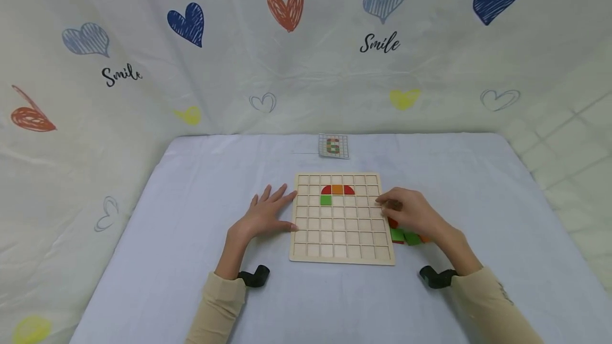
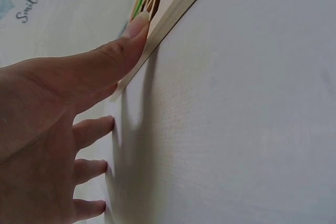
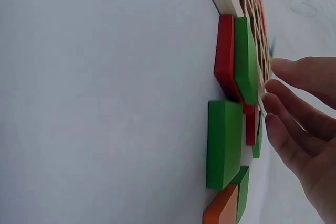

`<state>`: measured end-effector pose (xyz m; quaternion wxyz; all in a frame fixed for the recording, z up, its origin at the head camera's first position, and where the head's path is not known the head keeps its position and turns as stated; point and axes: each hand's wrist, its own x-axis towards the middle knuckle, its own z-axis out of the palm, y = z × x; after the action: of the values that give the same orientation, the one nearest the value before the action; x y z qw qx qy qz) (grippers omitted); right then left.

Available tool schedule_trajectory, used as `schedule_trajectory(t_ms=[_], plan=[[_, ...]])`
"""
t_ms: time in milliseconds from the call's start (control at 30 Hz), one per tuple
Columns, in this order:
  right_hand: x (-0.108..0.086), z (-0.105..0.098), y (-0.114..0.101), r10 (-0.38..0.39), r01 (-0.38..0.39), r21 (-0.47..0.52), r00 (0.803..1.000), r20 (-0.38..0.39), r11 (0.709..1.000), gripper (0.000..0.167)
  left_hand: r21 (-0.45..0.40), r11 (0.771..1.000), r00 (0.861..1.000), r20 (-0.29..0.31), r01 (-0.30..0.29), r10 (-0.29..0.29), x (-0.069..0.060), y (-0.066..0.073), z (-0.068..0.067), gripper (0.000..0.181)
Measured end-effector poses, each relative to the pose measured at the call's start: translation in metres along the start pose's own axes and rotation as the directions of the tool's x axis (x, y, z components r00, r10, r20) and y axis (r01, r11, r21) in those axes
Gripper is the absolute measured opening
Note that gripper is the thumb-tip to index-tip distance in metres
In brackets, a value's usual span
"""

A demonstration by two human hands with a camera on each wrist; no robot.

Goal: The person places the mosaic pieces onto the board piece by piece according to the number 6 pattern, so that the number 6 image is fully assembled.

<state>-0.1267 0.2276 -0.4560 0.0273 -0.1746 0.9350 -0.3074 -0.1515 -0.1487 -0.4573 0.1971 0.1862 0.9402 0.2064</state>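
A wooden grid board [image 1: 344,238] lies flat on the table. Near its top sit a red rounded tile [image 1: 326,190], an orange square tile [image 1: 337,189] and another red rounded tile [image 1: 349,190] in a row, with a green square tile [image 1: 325,200] below the left one. With fingers spread, my left hand [image 1: 265,216] touches the board's left edge with thumb and index finger. My right hand [image 1: 415,211] is at the board's right edge, fingers loosely bent. In the right wrist view, no tile shows between that hand's thumb and fingers [image 3: 294,129].
Loose tiles lie by the board's right side, partly under the right hand: green [image 3: 224,142], red [image 3: 224,51] and orange [image 3: 221,208] ones, some stacked. Behind the board lies a small card [image 1: 333,146] printed with a coloured grid pattern. White cloth [image 1: 167,259] covers the table.
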Motion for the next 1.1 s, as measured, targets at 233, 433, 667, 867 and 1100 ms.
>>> schedule_trajectory(t_ms=[233, 433, 667, 867, 1100], plan=[[-0.004, -0.002, 0.009, -0.002, 0.002, -0.032, 1.0, -0.026, 1.0, 0.023, -0.003, 1.0, 1.0, 0.002, 0.002, -0.002, -0.001, -0.001, 0.0, 0.089], [-0.007, -0.005, 0.015, 0.036, -0.039, -0.046, 0.998, -0.049, 0.998, 0.025, -0.006, 1.0, 1.0, 0.004, 0.007, -0.007, 0.0, -0.003, 0.002, 0.09], [-0.007, -0.008, 0.02, 0.068, -0.072, -0.064, 0.996, -0.057, 0.995, 0.024, -0.008, 1.0, 1.0, -0.004, -0.001, 0.001, 0.001, -0.003, 0.003, 0.09], [-0.01, -0.009, 0.023, 0.075, -0.08, -0.07, 0.995, -0.064, 0.994, 0.021, -0.004, 1.0, 1.0, -0.003, 0.005, -0.005, 0.002, -0.002, 0.003, 0.09], [-0.013, -0.011, 0.027, 0.044, -0.05, -0.072, 0.996, -0.077, 0.996, 0.019, 0.004, 1.0, 1.0, -0.005, 0.01, -0.01, 0.001, 0.001, 0.002, 0.089]])
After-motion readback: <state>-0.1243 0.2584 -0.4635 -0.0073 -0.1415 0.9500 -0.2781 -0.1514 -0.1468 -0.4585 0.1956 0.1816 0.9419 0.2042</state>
